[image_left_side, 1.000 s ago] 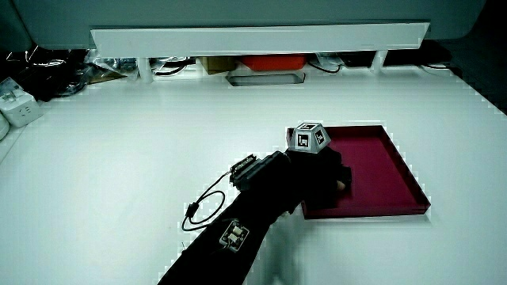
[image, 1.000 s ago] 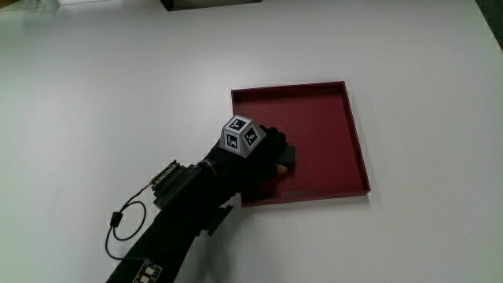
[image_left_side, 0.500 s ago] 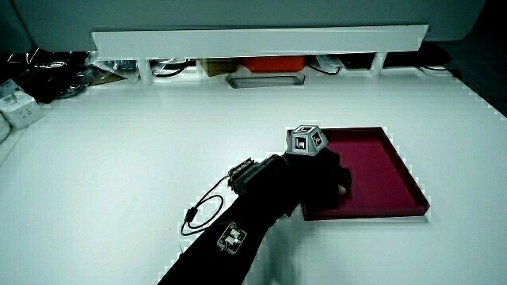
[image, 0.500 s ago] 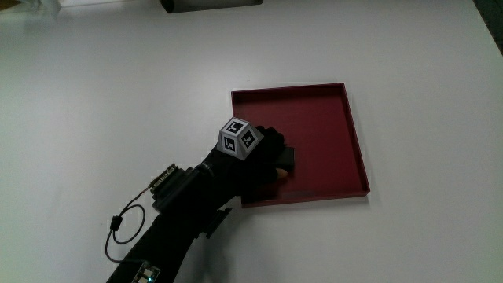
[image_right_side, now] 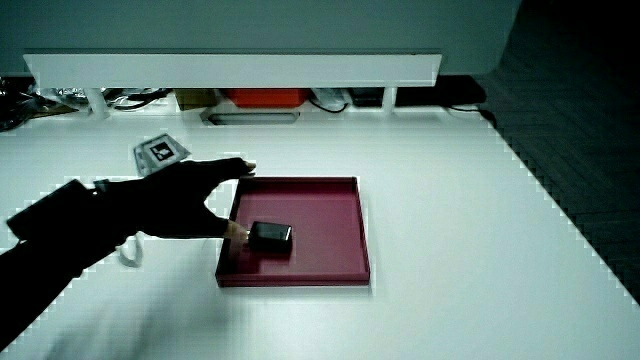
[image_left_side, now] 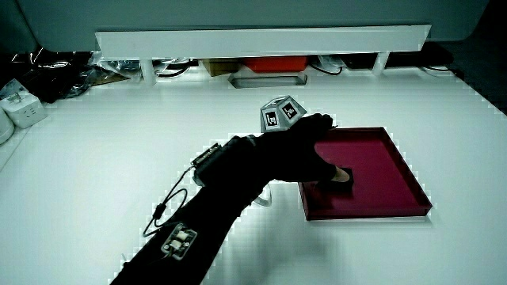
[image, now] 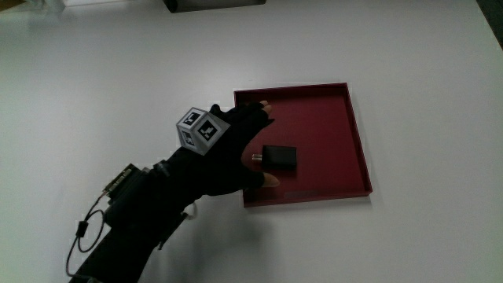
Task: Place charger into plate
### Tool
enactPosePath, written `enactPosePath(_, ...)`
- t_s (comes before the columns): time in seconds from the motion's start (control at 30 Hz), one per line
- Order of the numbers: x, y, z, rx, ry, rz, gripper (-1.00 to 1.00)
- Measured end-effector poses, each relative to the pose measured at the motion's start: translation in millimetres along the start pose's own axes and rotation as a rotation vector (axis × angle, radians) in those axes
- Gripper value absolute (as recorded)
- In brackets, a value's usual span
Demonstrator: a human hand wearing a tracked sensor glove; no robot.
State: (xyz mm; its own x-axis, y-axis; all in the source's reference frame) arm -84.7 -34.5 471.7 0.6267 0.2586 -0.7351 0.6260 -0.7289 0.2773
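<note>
Inside the red plate [image: 357, 149] the charger [image: 280, 158] now lies flat, released. Your hand [image: 228, 149] has drawn back over the plate's edge, fingers [image: 263, 114] spread, holding nothing. Placement looks done.

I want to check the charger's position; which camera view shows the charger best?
The main view: the charger lies flat and unhidden inside the red plate. A side view shows it whole but obliquely; in another the hand mostly covers it.
</note>
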Motion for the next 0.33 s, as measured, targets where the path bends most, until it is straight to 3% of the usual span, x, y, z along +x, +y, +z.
enactPosePath(0.03,3.6,-6,7.5,-0.005,0.025,0.003,-1.0)
enactPosePath(0.07,2.8,-11,11.7,-0.001,0.013,-0.003,-1.0)
enactPosePath(0.1,6.1,-17,19.5,0.011,0.061,-0.039,-1.0)
enactPosePath(0.13,4.4,-23,24.1,0.006,0.047,-0.019,-1.0)
enactPosePath(0.17,7.3,-28,32.9,0.022,0.12,-0.069,-1.0)
enactPosePath(0.2,0.3,-33,34.8,0.035,-0.006,-0.08,-1.0)
enactPosePath(0.27,11.0,-45,56.2,0.043,0.156,-0.11,-1.0)
enactPosePath(0.3,7.0,-51,60.1,0.054,0.096,-0.074,-1.0)
enactPosePath(0.33,3.9,-54,65.2,0.085,0.196,-0.14,-1.0)
